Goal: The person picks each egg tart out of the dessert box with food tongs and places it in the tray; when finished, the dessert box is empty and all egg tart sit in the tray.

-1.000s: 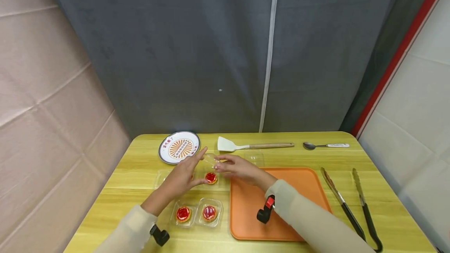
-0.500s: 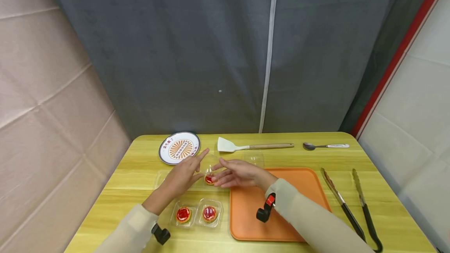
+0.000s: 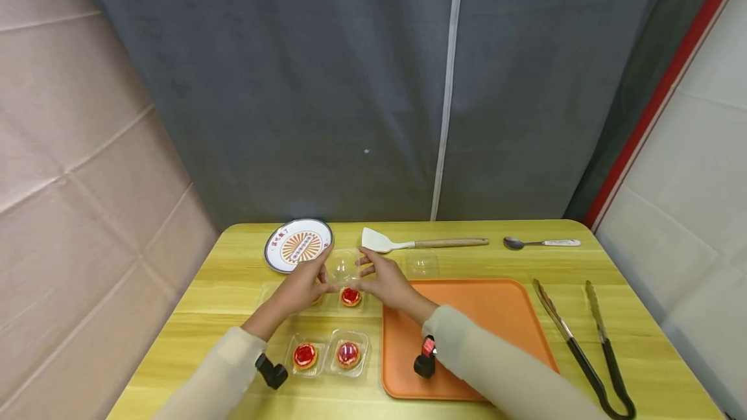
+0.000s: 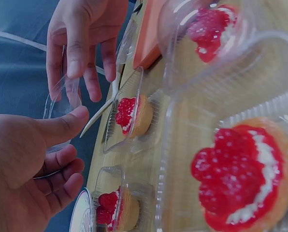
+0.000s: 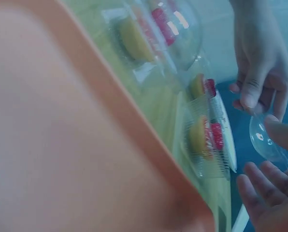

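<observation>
Between both hands a clear plastic dome lid [image 3: 343, 267] is held up above the table. My left hand [image 3: 305, 285] pinches its left edge with thumb and fingers. The right hand [image 3: 386, 280] pinches its right edge, as the right wrist view also shows the lid [image 5: 267, 141] between the two hands. Just below it sits a red-topped fruit tart [image 3: 351, 297] in a clear tray. Another tart [image 4: 117, 208] in its tray is mostly hidden by my left hand in the head view. Nearer stand a tart [image 3: 305, 356] and a dome-covered tart [image 3: 348, 354].
An orange tray [image 3: 467, 368] lies right of the tarts, under the right forearm. Behind are a patterned plate [image 3: 299, 245], a white spatula [image 3: 376, 240], another clear lid [image 3: 422, 264] and a spoon [image 3: 539, 242]. Black-handled tongs [image 3: 609, 355] lie far right.
The right hand's fingers opened and turned at the lid half a second ago, then came back to pinch its right edge. The lid now tips its dome toward the head camera.
</observation>
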`<action>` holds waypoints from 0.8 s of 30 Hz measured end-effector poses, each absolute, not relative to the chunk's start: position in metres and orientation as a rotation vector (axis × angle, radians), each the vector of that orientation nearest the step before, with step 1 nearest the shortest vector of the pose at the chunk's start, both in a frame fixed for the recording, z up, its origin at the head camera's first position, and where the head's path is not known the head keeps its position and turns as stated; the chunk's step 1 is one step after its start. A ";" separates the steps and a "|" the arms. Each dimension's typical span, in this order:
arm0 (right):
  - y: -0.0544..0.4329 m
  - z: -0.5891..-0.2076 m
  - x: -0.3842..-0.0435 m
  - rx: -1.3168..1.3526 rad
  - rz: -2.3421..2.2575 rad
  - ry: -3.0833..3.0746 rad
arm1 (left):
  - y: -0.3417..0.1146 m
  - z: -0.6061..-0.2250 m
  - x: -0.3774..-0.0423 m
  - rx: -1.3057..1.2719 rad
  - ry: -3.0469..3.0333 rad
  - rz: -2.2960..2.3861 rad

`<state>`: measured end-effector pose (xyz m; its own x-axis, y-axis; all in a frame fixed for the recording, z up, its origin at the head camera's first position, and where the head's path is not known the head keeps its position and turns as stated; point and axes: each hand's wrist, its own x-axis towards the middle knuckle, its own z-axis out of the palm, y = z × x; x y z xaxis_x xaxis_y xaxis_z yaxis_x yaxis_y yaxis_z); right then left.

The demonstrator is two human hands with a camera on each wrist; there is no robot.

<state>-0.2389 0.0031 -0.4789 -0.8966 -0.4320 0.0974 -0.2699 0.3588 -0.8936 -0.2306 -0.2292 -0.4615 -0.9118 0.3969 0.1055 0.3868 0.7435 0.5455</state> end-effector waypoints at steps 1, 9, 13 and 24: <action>0.001 -0.480 -0.239 -0.636 -1.574 2.483 | -0.229 -0.462 -0.233 0.648 2.901 0.918; -0.010 -0.487 -0.246 -0.543 -1.559 2.554 | -0.230 -0.466 -0.249 0.526 2.844 0.996; -0.014 -0.491 -0.249 -0.502 -1.520 2.580 | -0.229 -0.468 -0.253 0.499 2.837 0.983; -0.020 -0.494 -0.254 -0.419 -1.428 2.619 | -0.224 -0.469 -0.263 0.363 2.731 1.035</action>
<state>-0.2537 -0.0199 -0.4940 -0.9532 -0.3018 0.0195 -0.1798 0.5138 -0.8388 -0.2632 -0.2238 -0.4687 -0.9501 0.2964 -0.0973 0.1574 0.7247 0.6708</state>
